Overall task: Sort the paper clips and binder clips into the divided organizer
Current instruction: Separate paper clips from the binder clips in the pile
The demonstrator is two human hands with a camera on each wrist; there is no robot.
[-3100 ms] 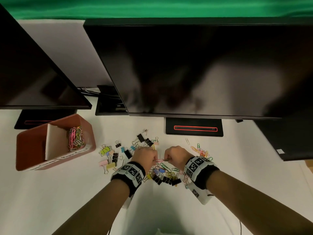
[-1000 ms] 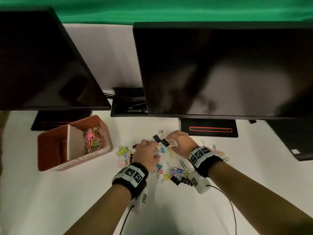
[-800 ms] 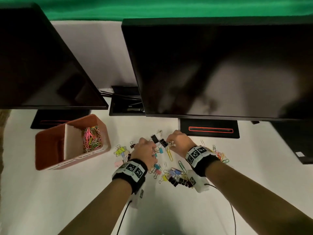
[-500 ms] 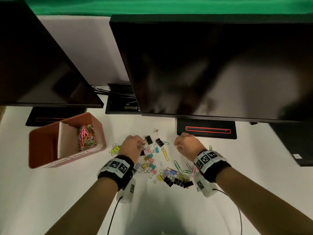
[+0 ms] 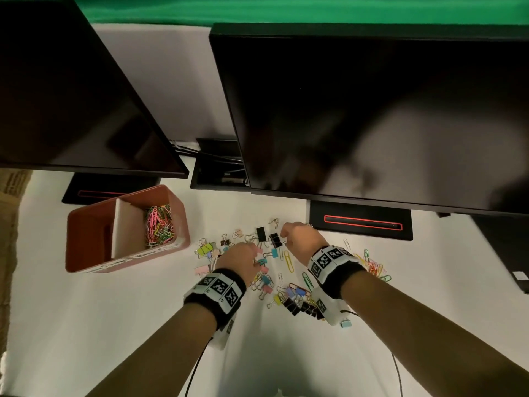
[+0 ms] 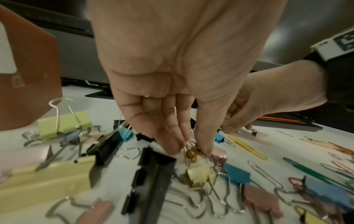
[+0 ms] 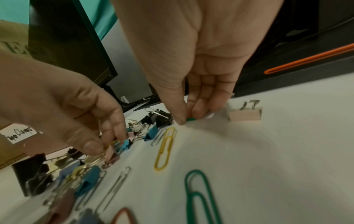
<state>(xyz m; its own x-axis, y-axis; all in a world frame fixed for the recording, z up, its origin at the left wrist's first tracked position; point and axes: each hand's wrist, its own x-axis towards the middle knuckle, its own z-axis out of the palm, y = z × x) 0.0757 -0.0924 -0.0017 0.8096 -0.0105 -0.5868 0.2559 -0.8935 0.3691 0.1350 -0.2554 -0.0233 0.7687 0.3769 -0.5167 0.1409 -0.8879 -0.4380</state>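
A red-brown organizer with a white divider stands at the left, and coloured paper clips fill its right compartment. Loose binder clips and paper clips lie scattered on the white table. My left hand reaches into the pile. Its thumb and fingertips pinch a gold paper clip beside a pink binder clip. My right hand is at the pile's far side, next to black binder clips. Its thumb and forefinger pinch a small green paper clip lying on the table.
Two dark monitors overhang the table, with their black stands right behind the pile. A cable box sits between them. A yellow paper clip, a large green one and a pink binder clip lie near my right hand.
My left hand has come back from the pile's far left into its middle and pinched a gold clip. My right hand has moved left to the black binder clips.
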